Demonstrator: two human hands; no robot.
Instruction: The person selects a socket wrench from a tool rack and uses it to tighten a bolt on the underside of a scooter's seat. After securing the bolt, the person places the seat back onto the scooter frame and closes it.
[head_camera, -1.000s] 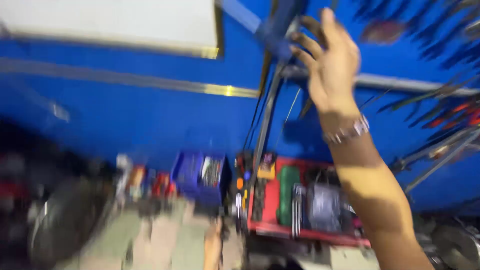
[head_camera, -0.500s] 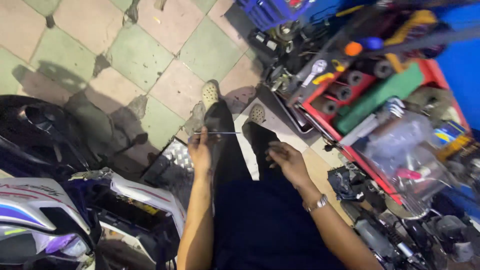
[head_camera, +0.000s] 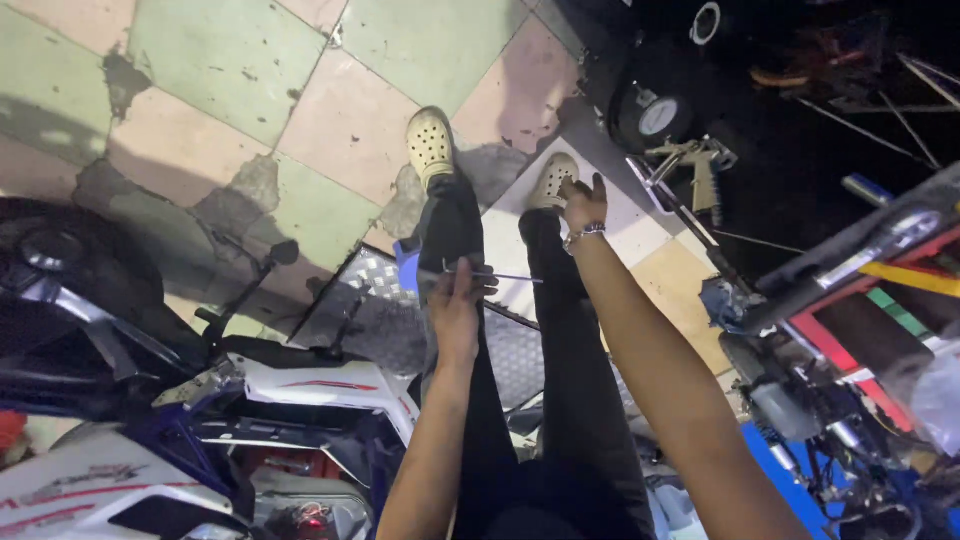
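Head view looks straight down the person's dark-trousered legs to two pale perforated clogs (head_camera: 430, 142) on a worn floor of green and pink tiles (head_camera: 230, 60). The left hand (head_camera: 455, 310) is held out over the left knee, its grip pinched together on a thin metal rod (head_camera: 500, 276) that lies roughly level and pokes out to the right across the gap between the legs. The right hand (head_camera: 585, 205) reaches further forward, down near the right shoe, fingers spread and apart, holding nothing that I can see; a metal bracelet (head_camera: 584, 234) sits at its wrist. To the left stands a motorcycle (head_camera: 200, 420) with white and blue panels, its dark lever sticking up toward the tiles, and a patterned metal plate (head_camera: 375, 300) lies by the left leg. To the right is a round gauge (head_camera: 657, 115), a spray gun (head_camera: 700, 170) just beside it, and a cluttered red tool tray (head_camera: 870, 340) at the edge.
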